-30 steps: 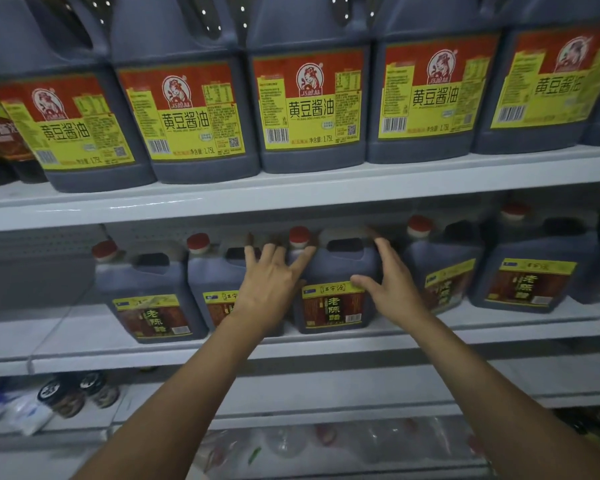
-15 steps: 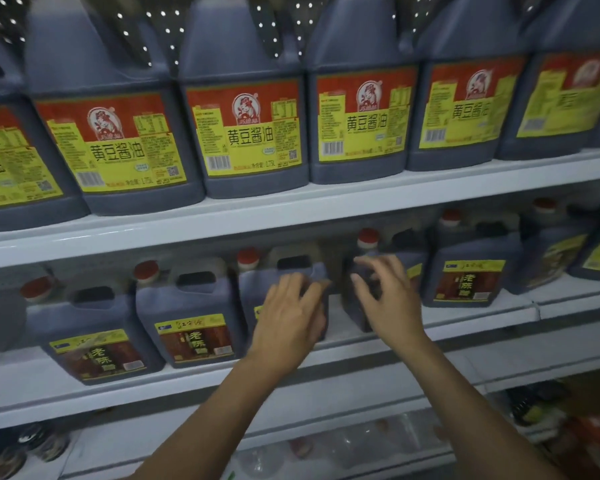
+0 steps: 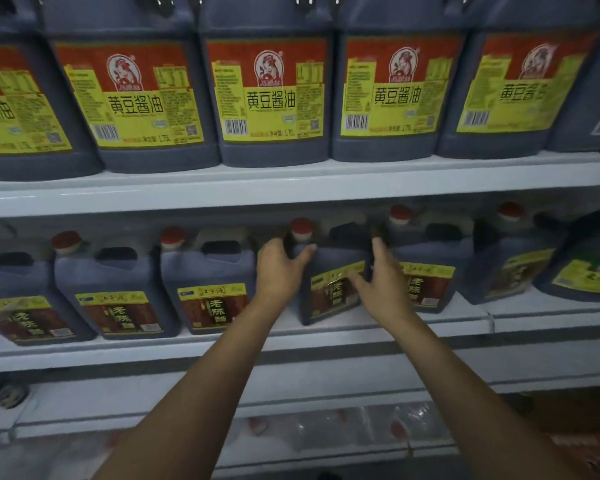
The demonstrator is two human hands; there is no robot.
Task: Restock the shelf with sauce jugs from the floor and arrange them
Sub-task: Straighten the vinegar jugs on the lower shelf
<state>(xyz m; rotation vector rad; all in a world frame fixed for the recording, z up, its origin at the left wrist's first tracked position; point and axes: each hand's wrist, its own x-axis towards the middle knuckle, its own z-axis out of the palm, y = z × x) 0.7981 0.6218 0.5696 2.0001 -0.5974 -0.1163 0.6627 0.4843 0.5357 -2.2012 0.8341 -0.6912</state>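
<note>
A dark vinegar jug with a red cap and a brown and yellow label stands turned at an angle on the middle shelf. My left hand grips its left shoulder, and my right hand presses on its right side and label. Both hands hold this one jug. More jugs of the same kind line the shelf: several to its left and several to its right.
The upper shelf carries a row of larger dark soy sauce jugs with red and yellow labels. A lower shelf holds small dark jars at far left. Pale plastic-wrapped goods lie below.
The view has shifted back to the left and closer. Both hands have closed around one vinegar jug, which now stands turned at an angle between its neighbours.
</note>
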